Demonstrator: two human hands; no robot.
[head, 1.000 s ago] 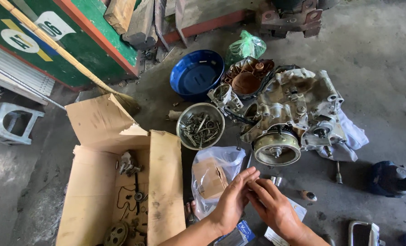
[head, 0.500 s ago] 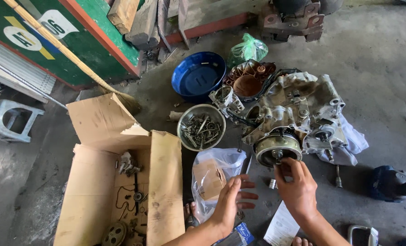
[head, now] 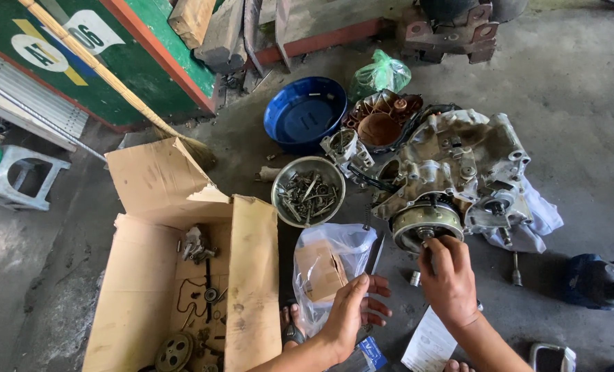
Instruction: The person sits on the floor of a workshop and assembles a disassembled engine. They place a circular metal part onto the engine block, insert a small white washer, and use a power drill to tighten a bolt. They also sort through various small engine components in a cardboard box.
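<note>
The head view showed the right hand [head: 449, 275] pinching something small at the flywheel [head: 427, 220] of the heavy, rigid engine case [head: 458, 165] on the floor, while the left hand [head: 351, 313] hovered spread.

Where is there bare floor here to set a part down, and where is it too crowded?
Bare concrete lies to the upper right, beyond the engine case, and on the left between the grey stool and the cardboard box. It is crowded in the middle: the bowl of bolts, the plastic bag, the left hand and the right hand sit close together.
</note>
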